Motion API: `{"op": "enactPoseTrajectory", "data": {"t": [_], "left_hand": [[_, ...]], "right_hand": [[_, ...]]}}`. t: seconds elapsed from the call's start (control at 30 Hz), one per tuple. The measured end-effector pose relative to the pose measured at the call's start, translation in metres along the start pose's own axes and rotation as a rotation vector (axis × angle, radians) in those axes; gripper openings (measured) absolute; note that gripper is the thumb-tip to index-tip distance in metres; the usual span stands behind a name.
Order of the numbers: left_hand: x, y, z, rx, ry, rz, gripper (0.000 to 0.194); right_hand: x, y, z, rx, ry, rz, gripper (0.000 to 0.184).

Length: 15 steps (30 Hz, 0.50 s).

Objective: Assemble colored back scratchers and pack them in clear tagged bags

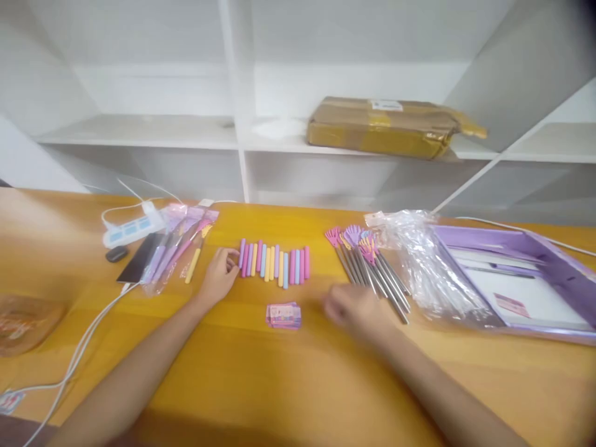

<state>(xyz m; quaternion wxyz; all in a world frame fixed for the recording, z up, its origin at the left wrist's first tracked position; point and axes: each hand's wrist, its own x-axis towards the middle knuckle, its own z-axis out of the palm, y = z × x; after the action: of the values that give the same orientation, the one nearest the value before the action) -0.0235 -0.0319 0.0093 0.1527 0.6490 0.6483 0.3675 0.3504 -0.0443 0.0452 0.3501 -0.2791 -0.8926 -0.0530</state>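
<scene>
On the wooden table (288, 372) lies a row of several short pink, purple, yellow and blue tubes (274, 262). My left hand (218, 276) rests at the row's left end, fingers curled and touching the first pink tube. My right hand (354, 310) is blurred by motion, low on the table beside a bundle of metal rods with small coloured hand-shaped tips (367, 264). A small stack of pink printed cards (284, 315) lies between my two hands.
Packaged sticks in clear sleeves (179, 242), a dark phone (139, 257), a white power strip (133, 230) and cables lie at the left. Crumpled clear plastic (419, 261) and an open purple box (521, 279) sit at the right. A brown parcel (386, 127) lies on the white shelf behind.
</scene>
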Motion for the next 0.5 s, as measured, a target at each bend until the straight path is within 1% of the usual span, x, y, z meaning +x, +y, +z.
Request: {"op": "enactPoseTrajectory", "data": {"t": [0.03, 0.07, 0.1, 0.13, 0.17, 0.23, 0.33, 0.4, 0.43, 0.5], "left_hand": [[0.0, 0.0, 0.0, 0.015, 0.01, 0.009, 0.029], [0.0, 0.0, -0.001, 0.031, 0.02, 0.022, 0.028], [0.0, 0.001, -0.003, 0.049, 0.03, 0.038, 0.027], [0.0, 0.0, -0.008, 0.07, 0.04, 0.056, 0.027], [0.001, -0.001, -0.015, 0.097, 0.051, 0.073, 0.027], [0.003, -0.005, -0.036, 0.168, 0.082, 0.101, 0.027], [0.008, -0.02, -0.075, 0.308, 0.134, 0.093, 0.027], [0.011, -0.034, -0.095, 0.517, 0.158, 0.024, 0.033], [0.012, -0.041, -0.102, 0.618, 0.164, -0.022, 0.038], [0.014, -0.053, -0.11, 0.748, 0.168, -0.096, 0.046]], "right_hand": [[-0.006, -0.024, 0.012, 0.056, -0.003, -0.122, 0.032], [-0.013, -0.046, 0.025, 0.109, -0.033, -0.227, 0.031], [-0.018, -0.063, 0.036, 0.146, -0.052, -0.298, 0.031], [-0.023, -0.075, 0.046, 0.172, -0.078, -0.351, 0.03], [-0.027, -0.082, 0.053, 0.194, -0.104, -0.388, 0.03], [-0.031, -0.084, 0.059, 0.223, -0.143, -0.419, 0.03], [-0.031, -0.068, 0.053, 0.237, -0.169, -0.415, 0.029], [-0.03, -0.056, 0.046, 0.222, -0.169, -0.407, 0.029], [-0.029, -0.052, 0.044, 0.212, -0.166, -0.408, 0.029], [-0.028, -0.048, 0.042, 0.195, -0.158, -0.411, 0.029]]}}
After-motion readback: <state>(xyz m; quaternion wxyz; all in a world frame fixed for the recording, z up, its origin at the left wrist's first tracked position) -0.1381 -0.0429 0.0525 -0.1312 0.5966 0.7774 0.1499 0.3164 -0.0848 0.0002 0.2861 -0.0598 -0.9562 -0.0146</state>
